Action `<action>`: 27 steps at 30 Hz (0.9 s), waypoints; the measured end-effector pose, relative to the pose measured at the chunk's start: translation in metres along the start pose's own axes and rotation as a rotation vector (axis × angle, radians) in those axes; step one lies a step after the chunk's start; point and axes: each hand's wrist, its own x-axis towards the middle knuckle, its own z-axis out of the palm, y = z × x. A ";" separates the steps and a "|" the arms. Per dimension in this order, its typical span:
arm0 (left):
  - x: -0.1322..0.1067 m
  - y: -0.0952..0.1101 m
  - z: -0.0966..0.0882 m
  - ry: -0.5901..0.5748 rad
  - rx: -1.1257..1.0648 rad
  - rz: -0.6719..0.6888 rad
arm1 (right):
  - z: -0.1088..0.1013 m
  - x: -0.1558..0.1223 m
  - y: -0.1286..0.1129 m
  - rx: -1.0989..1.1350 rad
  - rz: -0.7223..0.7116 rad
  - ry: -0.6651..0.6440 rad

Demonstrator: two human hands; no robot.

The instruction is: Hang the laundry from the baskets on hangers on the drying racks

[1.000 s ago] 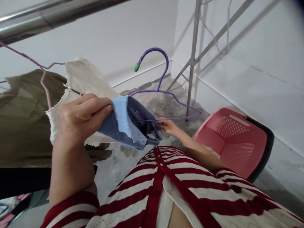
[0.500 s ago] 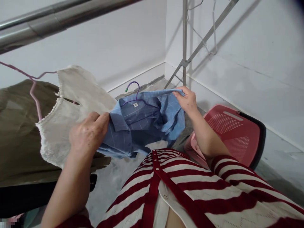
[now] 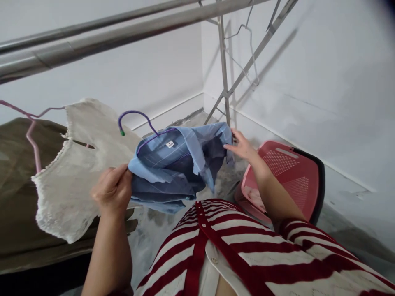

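A light blue checked shirt (image 3: 160,158) with a collar hangs spread between my two hands. Inside it sits a purple hanger (image 3: 140,113); its hook with a green tip sticks up above the collar. My left hand (image 3: 112,189) is closed on the shirt's left side, by the collar. At the other shoulder, my right hand (image 3: 242,144) grips the cloth between thumb and fingers. Left of the shirt hangs a white lace-edged top (image 3: 77,172) on a pink hanger (image 3: 35,144).
A metal rack rail (image 3: 123,33) crosses the upper left, joined to crossed legs (image 3: 226,94) in the corner. An empty wire hanger (image 3: 253,53) hangs there. To my right stands a pink laundry basket (image 3: 286,176). Olive clothing (image 3: 18,176) hangs far left.
The shirt has turned and its collar now lies further left, with the purple hook tilted left and standing higher. My right hand has shifted slightly down and its fingers have loosened somewhat.
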 end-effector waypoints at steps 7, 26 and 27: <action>0.007 -0.014 -0.012 -0.194 -0.221 -0.109 | -0.032 0.017 0.024 0.016 0.015 0.324; 0.009 0.025 0.037 -0.305 -0.201 0.047 | -0.010 -0.005 -0.071 -0.254 -0.409 -0.320; 0.009 0.026 0.039 -0.308 -0.202 0.055 | -0.009 -0.004 -0.071 -0.231 -0.412 -0.323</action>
